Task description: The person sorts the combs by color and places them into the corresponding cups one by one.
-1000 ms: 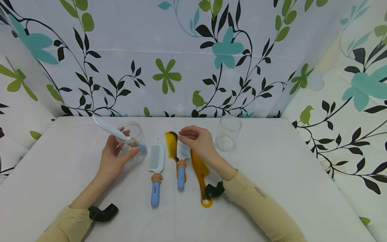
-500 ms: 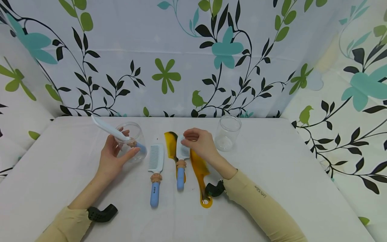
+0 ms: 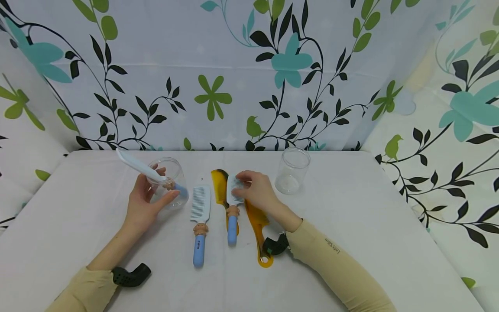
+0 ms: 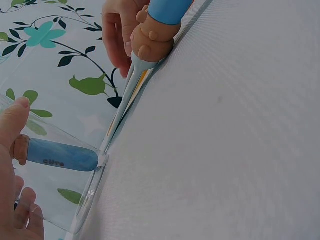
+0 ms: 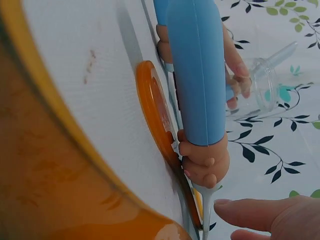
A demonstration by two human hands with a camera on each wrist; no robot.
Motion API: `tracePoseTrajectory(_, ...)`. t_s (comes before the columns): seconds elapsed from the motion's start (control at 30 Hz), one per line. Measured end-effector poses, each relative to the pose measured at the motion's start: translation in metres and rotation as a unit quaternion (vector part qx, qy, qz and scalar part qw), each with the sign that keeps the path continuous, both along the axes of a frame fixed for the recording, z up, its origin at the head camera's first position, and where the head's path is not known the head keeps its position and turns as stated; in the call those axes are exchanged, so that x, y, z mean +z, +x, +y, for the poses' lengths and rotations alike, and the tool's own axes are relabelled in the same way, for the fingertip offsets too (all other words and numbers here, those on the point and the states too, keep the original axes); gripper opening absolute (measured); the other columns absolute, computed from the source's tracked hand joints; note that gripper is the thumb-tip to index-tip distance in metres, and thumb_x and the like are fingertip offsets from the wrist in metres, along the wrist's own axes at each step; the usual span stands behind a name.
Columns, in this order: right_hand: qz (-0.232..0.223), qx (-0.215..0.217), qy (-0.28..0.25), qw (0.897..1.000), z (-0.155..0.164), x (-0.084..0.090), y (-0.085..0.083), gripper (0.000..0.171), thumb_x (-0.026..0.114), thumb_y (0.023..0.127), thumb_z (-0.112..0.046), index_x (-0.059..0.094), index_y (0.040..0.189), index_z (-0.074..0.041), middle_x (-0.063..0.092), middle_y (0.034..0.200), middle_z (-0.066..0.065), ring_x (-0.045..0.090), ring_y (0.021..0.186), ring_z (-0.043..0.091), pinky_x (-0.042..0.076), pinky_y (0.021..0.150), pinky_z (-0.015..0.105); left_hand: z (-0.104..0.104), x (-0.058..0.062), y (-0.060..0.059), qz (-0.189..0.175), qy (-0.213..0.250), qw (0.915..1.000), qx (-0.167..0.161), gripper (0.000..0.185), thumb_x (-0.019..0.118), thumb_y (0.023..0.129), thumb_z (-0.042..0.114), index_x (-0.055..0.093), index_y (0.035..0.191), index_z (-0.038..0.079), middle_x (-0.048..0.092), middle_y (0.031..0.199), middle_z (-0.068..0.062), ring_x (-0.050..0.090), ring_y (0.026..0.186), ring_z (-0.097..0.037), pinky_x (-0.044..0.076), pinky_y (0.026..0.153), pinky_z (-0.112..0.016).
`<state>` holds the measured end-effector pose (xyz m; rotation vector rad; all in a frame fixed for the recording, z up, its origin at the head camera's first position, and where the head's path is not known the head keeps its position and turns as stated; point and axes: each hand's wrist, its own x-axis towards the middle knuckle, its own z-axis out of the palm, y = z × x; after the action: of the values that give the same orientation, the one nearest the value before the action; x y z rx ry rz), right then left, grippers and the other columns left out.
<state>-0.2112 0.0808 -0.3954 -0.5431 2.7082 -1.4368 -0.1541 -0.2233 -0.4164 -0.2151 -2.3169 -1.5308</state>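
My left hand (image 3: 144,201) grips a clear jar (image 3: 177,173), thumb at the front and fingers behind. In the jar stands a tilted comb (image 3: 138,166), its pale blue head out past the rim and its blue handle (image 4: 62,155) inside. My right hand (image 3: 259,190) reaches over the head of a second blue-handled comb (image 3: 232,227), fingers near its toothed edge. Whether they touch it is unclear. That comb, with a brown figure at its neck, lies partly over an amber comb (image 3: 219,184). A third blue-handled comb (image 3: 199,247) lies to its left.
A larger amber comb (image 3: 256,221) lies beneath the right wrist. Another clear jar (image 3: 290,184) stands at the back right of the white table (image 3: 339,203). A leaf-patterned cloth (image 3: 156,65) rises behind the table.
My right hand has come down a little and slightly right over the head of the middle blue-handled comb. My left hand and its jar stay put.
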Motion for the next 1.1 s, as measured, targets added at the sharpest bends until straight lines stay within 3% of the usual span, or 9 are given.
tracePoseTrajectory(0.5,0.01,-0.018,0.02,1.0,-0.0009,-0.0057,-0.001,0.04,0.082,0.083,-0.018,0.07,0.118,-0.003,0.067,0.126,0.014,0.067,0.108,0.029,0.056,0.097,0.039,-0.0005,0.0001,-0.0002,-0.001,-0.001,1.0,0.002,0.083,0.076,0.087,0.005,0.032,0.155,0.025,0.049,0.149,-0.011,0.041,0.14,-0.01,0.035,0.117,-0.022)
tracePoseTrajectory(1.1,0.031,0.0,0.033,0.999,-0.0021,-0.0049,0.0027,0.042,0.083,0.082,-0.023,0.071,0.118,-0.003,0.069,0.123,0.014,0.065,0.103,0.027,0.057,0.093,0.038,-0.0004,-0.0006,-0.0008,-0.004,-0.003,1.0,0.005,0.081,0.075,0.088,0.006,0.033,0.154,0.025,0.049,0.149,-0.013,0.041,0.14,-0.009,0.035,0.116,-0.02)
